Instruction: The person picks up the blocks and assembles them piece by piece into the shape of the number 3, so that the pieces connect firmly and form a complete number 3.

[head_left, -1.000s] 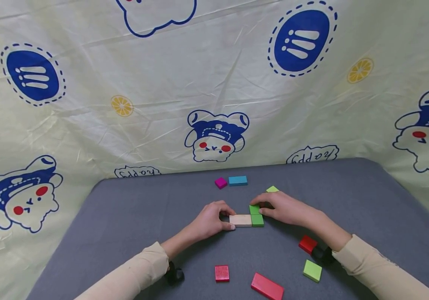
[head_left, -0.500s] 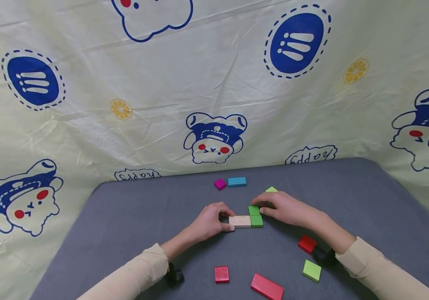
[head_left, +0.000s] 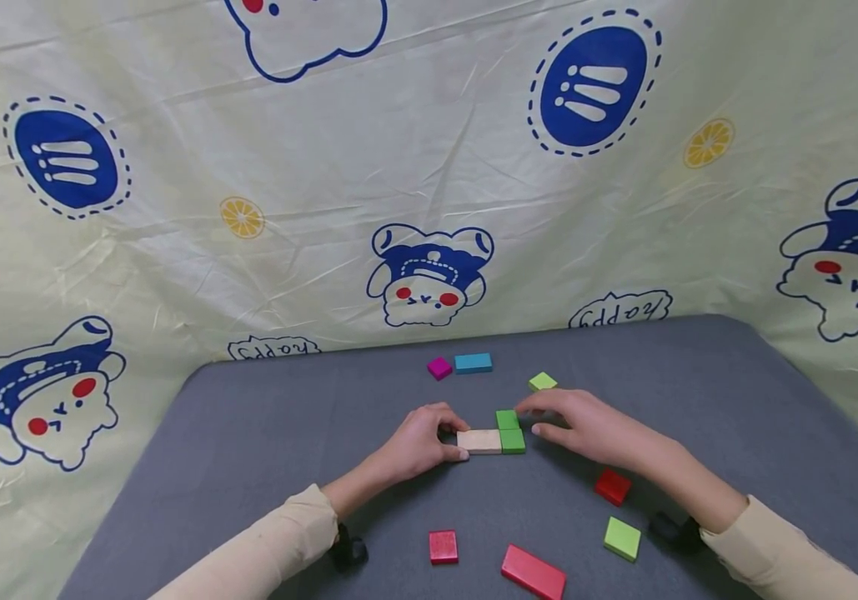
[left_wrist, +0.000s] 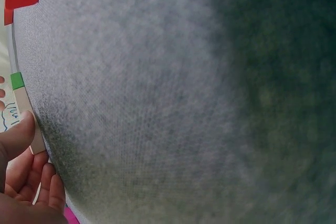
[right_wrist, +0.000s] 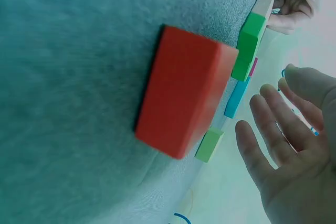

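In the head view a pale wooden block (head_left: 479,442) lies flat on the grey table. My left hand (head_left: 418,442) pinches its left end between thumb and fingers, which the left wrist view shows too. Against the block's right end sits a green square block (head_left: 513,442), and a second green block (head_left: 507,419) touches its far side. My right hand (head_left: 586,423) hovers just right of the green pair, fingers spread and holding nothing. The right wrist view shows its palm free, beyond a large-looking red block (right_wrist: 184,93).
Behind lie a magenta block (head_left: 439,368), a blue block (head_left: 473,363) and a lime block (head_left: 543,381). Nearer are a red block (head_left: 613,487), another lime block (head_left: 622,538), a pinkish-red square block (head_left: 443,547) and a long red block (head_left: 534,572). A printed cloth (head_left: 308,275) hangs behind the table.
My right hand has let go of the far green block and drawn back to the right, its fingers opening. My left hand stays on the pale block.
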Action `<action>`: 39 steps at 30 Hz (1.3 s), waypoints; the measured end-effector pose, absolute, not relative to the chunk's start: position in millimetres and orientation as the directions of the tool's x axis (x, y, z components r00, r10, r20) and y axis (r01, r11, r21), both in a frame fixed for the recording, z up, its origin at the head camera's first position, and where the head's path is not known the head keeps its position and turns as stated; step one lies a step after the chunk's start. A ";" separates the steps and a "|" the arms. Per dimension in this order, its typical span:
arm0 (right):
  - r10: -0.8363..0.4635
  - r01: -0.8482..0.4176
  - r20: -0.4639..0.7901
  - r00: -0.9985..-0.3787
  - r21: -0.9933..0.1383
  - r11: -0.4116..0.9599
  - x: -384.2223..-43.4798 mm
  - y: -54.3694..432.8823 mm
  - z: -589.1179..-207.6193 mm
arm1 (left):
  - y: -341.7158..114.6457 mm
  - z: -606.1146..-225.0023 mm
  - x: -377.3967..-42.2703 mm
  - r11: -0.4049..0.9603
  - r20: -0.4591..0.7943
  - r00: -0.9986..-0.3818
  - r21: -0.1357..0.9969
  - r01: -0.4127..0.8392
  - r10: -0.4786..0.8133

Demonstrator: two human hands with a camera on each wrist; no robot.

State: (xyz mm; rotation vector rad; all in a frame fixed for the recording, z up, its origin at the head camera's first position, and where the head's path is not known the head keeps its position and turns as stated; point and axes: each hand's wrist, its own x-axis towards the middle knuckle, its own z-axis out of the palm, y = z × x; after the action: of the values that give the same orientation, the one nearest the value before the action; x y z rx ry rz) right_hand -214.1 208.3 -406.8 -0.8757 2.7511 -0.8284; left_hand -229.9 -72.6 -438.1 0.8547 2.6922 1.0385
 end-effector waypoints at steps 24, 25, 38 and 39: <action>-0.592 -0.525 0.031 -0.805 -0.499 0.689 -173.9 238.4 -396.9 | -72.9 -436.6 -229.7 0.606 0.063 -0.831 0.654 0.453 0.553; -0.591 -0.523 0.027 -0.806 -0.500 0.691 -173.0 239.8 -396.5 | -73.0 -436.7 -229.7 0.606 0.064 -0.831 0.653 0.454 0.553; -0.609 -0.506 -0.030 -0.793 -0.524 0.685 -163.0 260.5 -399.0 | -73.3 -437.9 -229.6 0.603 0.076 -0.828 0.650 0.463 0.555; -0.615 -0.513 -0.025 -0.788 -0.526 0.678 -162.3 262.8 -399.8 | -73.5 -438.0 -229.5 0.602 0.076 -0.828 0.651 0.463 0.556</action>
State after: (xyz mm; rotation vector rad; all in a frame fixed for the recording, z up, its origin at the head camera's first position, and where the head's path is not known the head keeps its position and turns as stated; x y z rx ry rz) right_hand -162.3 262.8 -399.8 -0.9157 2.6912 -0.7534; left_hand -229.5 -73.5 -438.0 0.8604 2.6891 1.0338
